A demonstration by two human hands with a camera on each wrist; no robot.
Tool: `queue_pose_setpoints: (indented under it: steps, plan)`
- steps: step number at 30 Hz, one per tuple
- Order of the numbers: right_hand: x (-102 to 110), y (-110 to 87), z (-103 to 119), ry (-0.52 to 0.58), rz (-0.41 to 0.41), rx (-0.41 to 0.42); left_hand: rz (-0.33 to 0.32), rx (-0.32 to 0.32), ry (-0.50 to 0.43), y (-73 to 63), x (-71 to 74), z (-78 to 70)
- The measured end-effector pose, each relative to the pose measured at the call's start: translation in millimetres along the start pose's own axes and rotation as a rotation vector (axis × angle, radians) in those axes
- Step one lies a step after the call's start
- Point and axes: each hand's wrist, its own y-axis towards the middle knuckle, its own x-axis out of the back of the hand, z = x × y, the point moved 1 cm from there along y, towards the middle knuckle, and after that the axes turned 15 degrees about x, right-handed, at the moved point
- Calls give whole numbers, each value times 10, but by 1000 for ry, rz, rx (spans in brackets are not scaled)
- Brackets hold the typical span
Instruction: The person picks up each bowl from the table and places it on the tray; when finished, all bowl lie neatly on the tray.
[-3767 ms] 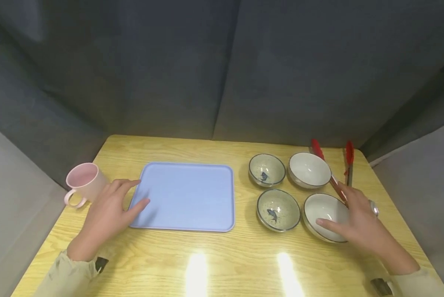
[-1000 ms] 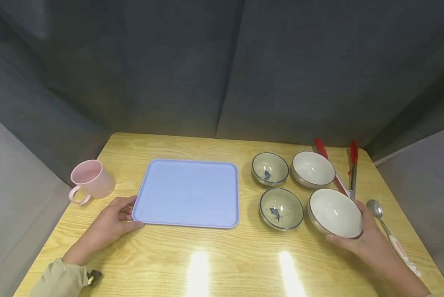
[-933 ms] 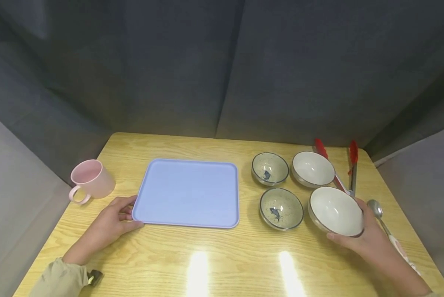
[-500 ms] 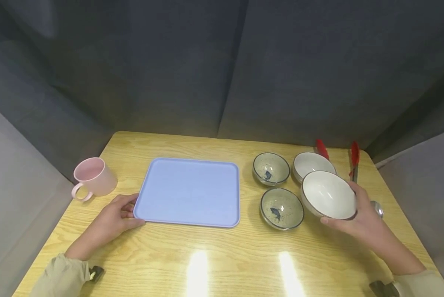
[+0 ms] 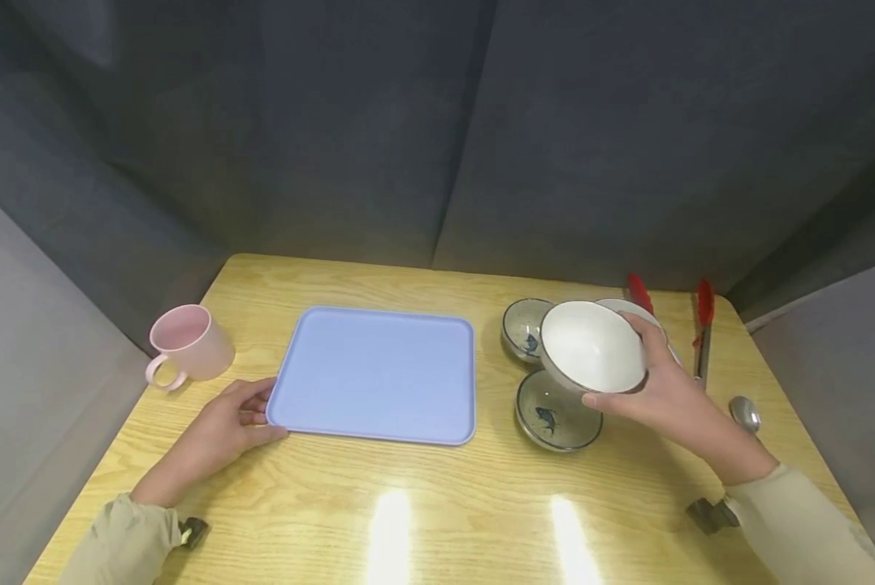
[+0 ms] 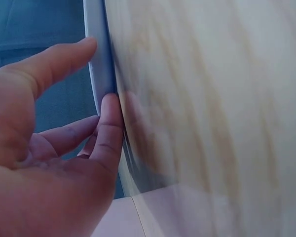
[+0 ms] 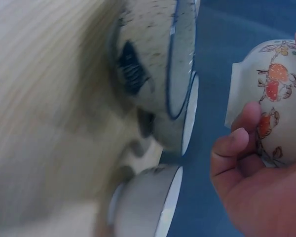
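Note:
My right hand [image 5: 664,390] grips a white bowl [image 5: 591,345] with a dark rim, holding it up tilted above the other bowls. The right wrist view shows red fruit painted on its outside wall, with the fingers [image 7: 237,143] curled beneath it. Behind it, a second white bowl [image 5: 622,305] is mostly hidden. Two speckled bowls with blue fish, a front bowl [image 5: 554,414] and a back bowl [image 5: 519,329], stand partly covered by the raised one. My left hand [image 5: 218,431] holds the near left corner of a flat blue tray [image 5: 374,378], thumb and fingers at its edge.
A pink mug [image 5: 196,345] stands at the table's left edge. To the right lie red-tipped tongs [image 5: 705,313], another red tip [image 5: 639,291] behind the white bowl, and a spoon [image 5: 744,413]. A dark curtain [image 5: 335,130] hangs behind the wooden table [image 5: 474,512].
My right hand has taken hold of the front white bowl, lifted it and carried it left over the fish bowls. The left hand came down to the tray's corner and stays there.

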Motion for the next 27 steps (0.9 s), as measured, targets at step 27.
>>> queue_pose_setpoints:
  steps: [27]
  plan:
    - [-717, 1130, 616, 247, 132, 90, -5, -25, 6, -37, -86, -88]
